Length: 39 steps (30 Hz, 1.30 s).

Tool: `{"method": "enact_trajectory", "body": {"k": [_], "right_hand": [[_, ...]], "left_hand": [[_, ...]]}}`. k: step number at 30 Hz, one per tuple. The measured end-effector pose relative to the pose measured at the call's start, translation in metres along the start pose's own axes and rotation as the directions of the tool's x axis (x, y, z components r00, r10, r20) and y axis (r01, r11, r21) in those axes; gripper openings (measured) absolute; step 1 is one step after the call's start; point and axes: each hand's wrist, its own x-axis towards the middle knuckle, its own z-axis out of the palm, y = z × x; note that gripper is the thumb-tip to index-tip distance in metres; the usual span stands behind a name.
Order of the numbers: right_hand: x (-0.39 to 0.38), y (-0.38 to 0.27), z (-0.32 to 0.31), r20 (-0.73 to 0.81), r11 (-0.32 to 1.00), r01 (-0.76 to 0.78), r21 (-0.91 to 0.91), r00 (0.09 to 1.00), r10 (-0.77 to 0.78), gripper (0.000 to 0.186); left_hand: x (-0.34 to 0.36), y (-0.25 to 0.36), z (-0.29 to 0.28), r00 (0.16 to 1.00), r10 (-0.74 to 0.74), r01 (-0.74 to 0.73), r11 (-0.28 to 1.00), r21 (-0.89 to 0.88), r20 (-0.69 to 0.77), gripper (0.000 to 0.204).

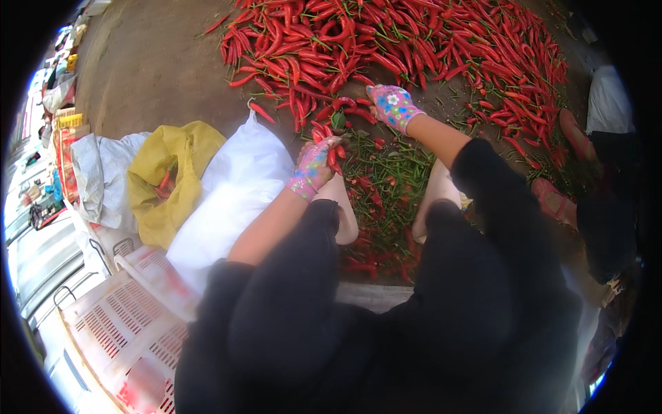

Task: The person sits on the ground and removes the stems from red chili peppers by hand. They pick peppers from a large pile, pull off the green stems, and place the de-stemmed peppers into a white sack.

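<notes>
1. Pile of red peppers (386, 41): far side cut off by the upper edge.
2. Left hand (315, 164): palm hidden; the peppers (333, 153) held there are partly covered by it, so their number cannot be told.
3. Right hand (395, 107): fingertips poorly shown; whether a pepper is gripped cannot be told.
4. Green stems (383, 172): blurred toward the lap.
5. Yellow sack (152, 217): contents mostly hidden by its folds.
6. White sack (241, 162): lower part covered by the left arm.
7. Pale crate (89, 330): cut off at the lower rim, blurred.
8. Neighbouring person (607, 207): upper body cut off at right.
</notes>
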Motion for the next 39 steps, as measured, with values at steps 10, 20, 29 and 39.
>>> {"method": "enact_trajectory", "body": {"k": [10, 20, 29, 39], "right_hand": [[-0.002, 0.016, 0.009, 0.041, 0.997, 0.073, 0.024, 0.996, -0.074, 0.027], [-0.036, -0.063, -0.046, -0.205, 0.822, 0.153, 0.549, 0.978, -0.046, 0.017], [-0.034, -0.058, -0.038, 0.181, 0.286, -0.195, 0.938, 0.981, 0.076, 0.022], [-0.040, -0.032, -0.024, 0.297, -0.016, -0.302, 0.953, 0.926, 0.234, 0.025]], "left_hand": [[0.000, -0.005, -0.013, 0.931, 0.365, -0.163, 0.399, 0.902, 0.007, 0.026], [-0.032, 0.017, 0.106, 0.973, 0.203, -0.105, 0.808, 0.580, -0.106, 0.043], [-0.045, 0.027, 0.138, 0.853, 0.430, 0.171, 0.305, 0.937, -0.295, 0.063], [-0.057, 0.045, 0.156, 0.880, 0.313, 0.222, 0.393, 0.892, -0.356, 0.062]]}}
